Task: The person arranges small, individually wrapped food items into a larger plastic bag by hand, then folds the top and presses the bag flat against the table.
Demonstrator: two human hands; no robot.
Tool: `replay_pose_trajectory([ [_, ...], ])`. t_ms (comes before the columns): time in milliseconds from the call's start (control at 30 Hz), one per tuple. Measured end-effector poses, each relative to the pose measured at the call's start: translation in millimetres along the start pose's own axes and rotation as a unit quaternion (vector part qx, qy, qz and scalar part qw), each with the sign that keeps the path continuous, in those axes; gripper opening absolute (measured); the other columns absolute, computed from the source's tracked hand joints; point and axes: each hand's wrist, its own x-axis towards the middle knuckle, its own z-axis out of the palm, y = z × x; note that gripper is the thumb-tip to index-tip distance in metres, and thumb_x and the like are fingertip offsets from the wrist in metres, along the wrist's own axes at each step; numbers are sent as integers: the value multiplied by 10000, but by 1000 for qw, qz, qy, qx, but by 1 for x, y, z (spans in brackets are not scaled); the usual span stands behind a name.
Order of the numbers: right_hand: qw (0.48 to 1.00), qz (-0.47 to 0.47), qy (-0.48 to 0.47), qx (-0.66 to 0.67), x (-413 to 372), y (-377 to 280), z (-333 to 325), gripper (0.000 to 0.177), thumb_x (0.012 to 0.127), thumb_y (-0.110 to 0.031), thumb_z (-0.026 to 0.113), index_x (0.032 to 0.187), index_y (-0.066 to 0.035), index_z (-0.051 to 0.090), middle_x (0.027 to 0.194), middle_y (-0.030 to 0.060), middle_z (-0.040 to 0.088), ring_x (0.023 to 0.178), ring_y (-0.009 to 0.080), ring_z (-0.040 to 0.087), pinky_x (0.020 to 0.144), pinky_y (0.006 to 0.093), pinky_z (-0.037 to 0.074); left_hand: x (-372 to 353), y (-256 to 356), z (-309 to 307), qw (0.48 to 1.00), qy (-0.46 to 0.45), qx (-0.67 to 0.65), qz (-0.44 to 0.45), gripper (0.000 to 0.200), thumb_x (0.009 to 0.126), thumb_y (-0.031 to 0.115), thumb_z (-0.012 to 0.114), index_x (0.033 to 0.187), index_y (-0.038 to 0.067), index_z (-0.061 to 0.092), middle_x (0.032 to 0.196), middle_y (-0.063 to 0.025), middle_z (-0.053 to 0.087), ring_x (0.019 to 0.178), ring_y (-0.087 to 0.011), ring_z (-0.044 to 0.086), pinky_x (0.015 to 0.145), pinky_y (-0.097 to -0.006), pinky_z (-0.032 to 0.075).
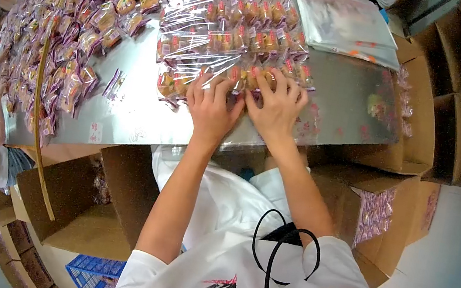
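Head: snack bag [190, 66] under left hand [211, 108], right hand [278, 108].

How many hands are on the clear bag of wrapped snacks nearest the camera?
2: the left hand and the right hand lie side by side on the clear bag at the steel table's near edge. None seems hidden.

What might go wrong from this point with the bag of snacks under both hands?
1. The clear bag of snacks lies near the edge of the table; a push by the left hand or right hand may slide it off.
2. Its packed rows may shift out of line under the fingers.
3. Loose packets nearby may get knocked off.
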Motion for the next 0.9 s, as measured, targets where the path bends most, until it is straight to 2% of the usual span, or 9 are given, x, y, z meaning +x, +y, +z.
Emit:
replay_pose_trajectory([
  [67, 1000, -1, -1, 6, -3, 0, 4, 582, 864, -371, 747, 1420, -235, 641, 1442, 102, 573, 1351, 327, 470, 1145, 634, 263, -4, -2, 3, 1000, -18, 4, -1, 423, 838, 300, 835, 1198, 116, 710, 1231, -62, 682, 1249, -334, 561, 1113, -507, 361],
  [167, 999, -18, -13, 26, -4, 0, -6, 606, 872, -345, 739, 1456, -246, 612, 1459, 75, 570, 1409, 291, 453, 1169, 650, 237, -9, -11, 7, 998, -30, 30, 40, 453, 872, 316, 807, 1259, 104, 704, 1271, -61, 682, 1287, -312, 559, 1150, -513, 319],
  [233, 998, -47, -14, 27, -8, 2, -7, 615, 879, -321, 737, 1474, -254, 597, 1455, 55, 575, 1416, 264, 457, 1173, 659, 229, -7, -9, 5, 993, -43, 70, 82, 468, 885, 311, 792, 1292, 100, 700, 1270, -59, 690, 1283, -288, 569, 1167, -513, 303],
  [267, 998, -62, -14, 27, -9, 4, -6, 620, 882, -309, 736, 1483, -258, 589, 1453, 45, 578, 1419, 251, 459, 1175, 663, 225, -7, -6, 6, 997, -35, 47, 56, 486, 903, 303, 764, 1342, 108, 694, 1258, -41, 700, 1210, -269, 619, 1156, -558, 309],
  [400, 999, -26, -11, 25, -12, 8, 6, 633, 889, -277, 741, 1499, -265, 572, 1439, 32, 588, 1399, 249, 476, 1147, 659, 251, -4, 0, 3, 995, -54, 74, 30, 489, 891, 317, 769, 1336, 126, 699, 1262, 6, 701, 1219, -237, 619, 1136, -535, 300],
  [567, 1000, 15, 0, 24, -11, 2, 15, 631, 886, -284, 750, 1493, -269, 577, 1433, 28, 586, 1399, 253, 472, 1114, 639, 277, -3, 0, 3, 995, -57, 76, 35, 475, 877, 296, 767, 1317, 126, 713, 1265, 6, 705, 1218, -233, 627, 1124, -498, 327],
  [667, 999, 17, -20, 34, -10, -3, 5, 630, 890, -276, 734, 1498, -242, 573, 1496, 63, 550, 1429, 271, 452, 1144, 637, 259, -3, 3, 2, 994, -55, 91, 40, 485, 881, 301, 757, 1332, 129, 705, 1291, 15, 700, 1257, -223, 620, 1096, -465, 369],
  [767, 996, 7, -18, 89, -31, -10, -11, 643, 890, -255, 710, 1513, -209, 556, 1578, 109, 487, 1465, 293, 423, 1176, 633, 242, -5, 3, 4, 995, -62, 79, 21, 535, 872, 302, 769, 1373, 135, 688, 1300, -24, 712, 1258, -242, 617, 1205, -490, 293],
  [900, 996, -35, -50, 67, -47, -9, -16, 663, 882, -228, 700, 1525, -191, 542, 1632, 136, 431, 1489, 315, 400, 1198, 623, 233, -4, 2, 1, 996, -61, 57, 13, 548, 897, 331, 757, 1405, 141, 676, 1380, -30, 676, 1293, -257, 599, 1207, -482, 285],
])
